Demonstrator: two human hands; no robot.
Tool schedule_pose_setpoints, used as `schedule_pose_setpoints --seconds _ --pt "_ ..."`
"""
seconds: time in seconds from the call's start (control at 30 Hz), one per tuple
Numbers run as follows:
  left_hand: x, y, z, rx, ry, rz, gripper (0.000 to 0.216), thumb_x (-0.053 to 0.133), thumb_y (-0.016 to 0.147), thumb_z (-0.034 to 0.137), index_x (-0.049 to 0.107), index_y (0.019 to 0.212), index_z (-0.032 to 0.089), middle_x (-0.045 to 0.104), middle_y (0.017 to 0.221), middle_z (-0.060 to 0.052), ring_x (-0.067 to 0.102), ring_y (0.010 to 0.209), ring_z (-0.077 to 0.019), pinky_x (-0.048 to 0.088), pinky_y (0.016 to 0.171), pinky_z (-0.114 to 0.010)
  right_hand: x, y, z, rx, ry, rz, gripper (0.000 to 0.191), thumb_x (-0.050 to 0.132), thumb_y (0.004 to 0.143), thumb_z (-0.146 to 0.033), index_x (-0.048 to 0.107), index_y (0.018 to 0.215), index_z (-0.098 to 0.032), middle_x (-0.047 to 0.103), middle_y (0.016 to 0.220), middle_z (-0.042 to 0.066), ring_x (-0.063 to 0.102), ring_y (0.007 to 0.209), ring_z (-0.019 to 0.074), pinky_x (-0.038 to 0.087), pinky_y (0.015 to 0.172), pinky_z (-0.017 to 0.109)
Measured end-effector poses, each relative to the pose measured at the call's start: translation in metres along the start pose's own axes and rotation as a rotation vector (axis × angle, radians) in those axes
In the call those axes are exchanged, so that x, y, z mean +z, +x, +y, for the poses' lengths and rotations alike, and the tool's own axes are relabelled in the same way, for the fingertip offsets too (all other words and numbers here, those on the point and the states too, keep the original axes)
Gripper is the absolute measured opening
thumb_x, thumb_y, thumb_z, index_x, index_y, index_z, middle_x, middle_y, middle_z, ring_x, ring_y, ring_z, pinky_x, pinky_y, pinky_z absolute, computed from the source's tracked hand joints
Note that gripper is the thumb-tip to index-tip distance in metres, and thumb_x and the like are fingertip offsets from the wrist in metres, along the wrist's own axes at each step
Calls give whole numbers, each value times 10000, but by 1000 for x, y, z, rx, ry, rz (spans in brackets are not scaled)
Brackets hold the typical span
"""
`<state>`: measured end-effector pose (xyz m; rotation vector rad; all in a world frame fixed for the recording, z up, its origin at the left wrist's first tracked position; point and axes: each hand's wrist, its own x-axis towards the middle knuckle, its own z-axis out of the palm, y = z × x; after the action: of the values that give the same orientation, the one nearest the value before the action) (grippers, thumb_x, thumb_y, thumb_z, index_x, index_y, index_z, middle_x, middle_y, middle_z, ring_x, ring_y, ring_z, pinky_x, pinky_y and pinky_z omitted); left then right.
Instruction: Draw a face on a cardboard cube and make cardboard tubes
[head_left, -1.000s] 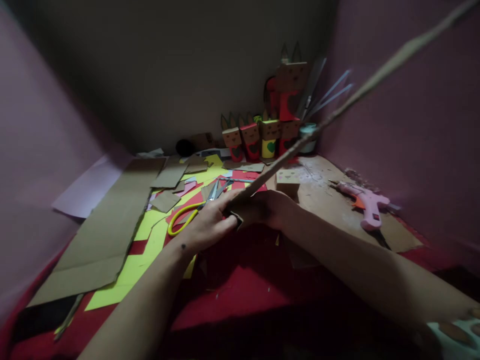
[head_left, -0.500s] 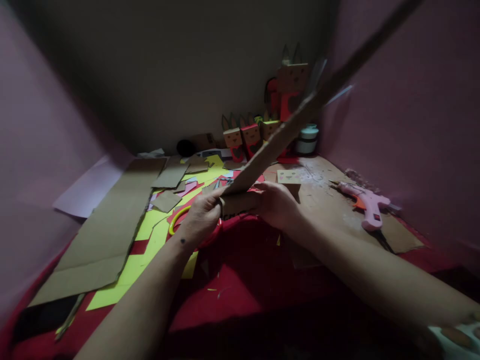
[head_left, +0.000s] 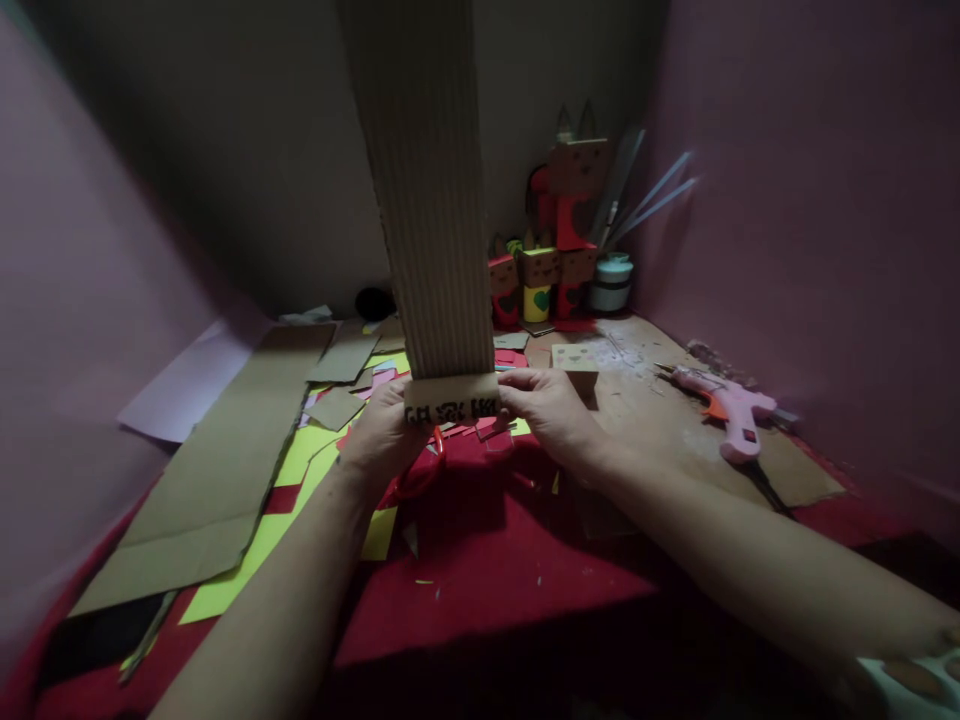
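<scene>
A long strip of corrugated cardboard (head_left: 435, 220) stands up before me, its near end bent into a short rolled or folded section with black printed marks. My left hand (head_left: 384, 432) is closed on the left side of that bent end. At its right side, my right hand (head_left: 549, 412) pinches the same end between thumb and fingers. Below the strip, red-handled scissors (head_left: 420, 480) lie partly hidden on the red cloth (head_left: 480, 560). Just beyond my right hand sits a small cardboard box with a drawn face (head_left: 574, 366).
A pink glue gun (head_left: 731, 405) lies at the right on a cardboard sheet. Long cardboard (head_left: 202, 450) and yellow paper (head_left: 247, 570) cover the left. Several cardboard figures (head_left: 538, 285), one bigger figure (head_left: 579, 190) and a pale blue jar (head_left: 612, 282) stand at the back.
The cardboard strip has swung from leaning up to the right to nearly upright, its ribbed face now towards me. Both hands keep hold of its near end.
</scene>
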<state>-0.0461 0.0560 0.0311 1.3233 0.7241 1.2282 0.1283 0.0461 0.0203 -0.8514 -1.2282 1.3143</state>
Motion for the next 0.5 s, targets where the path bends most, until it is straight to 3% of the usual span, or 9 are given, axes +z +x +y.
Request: schedule_pose_setpoints --seconds 0.13,0.27,0.5 --pt "-3 3 -3 -14 94 -16 269 786 662 237 749 916 158 750 855 -63 673 715 -207 532 614 -288 1 -3 -1 -93 -70 11 105 636 714 -227 727 713 -176 636 621 -14 532 528 101 439 545 271" --pt "-6 1 -5 -20 161 6 213 749 686 247 744 881 162 734 792 -44 625 600 -161 478 508 -250 0 -3 1 -163 -139 21 112 609 723 -211 695 658 -179 591 557 -30 510 510 102 426 531 270" --pt "-17 -3 -6 -23 333 86 184 727 662 170 742 842 203 729 733 -28 640 626 -183 480 543 -256 -1 -6 2 -289 -264 10 172 569 768 -182 735 729 -196 644 672 -7 564 634 125 463 630 287"
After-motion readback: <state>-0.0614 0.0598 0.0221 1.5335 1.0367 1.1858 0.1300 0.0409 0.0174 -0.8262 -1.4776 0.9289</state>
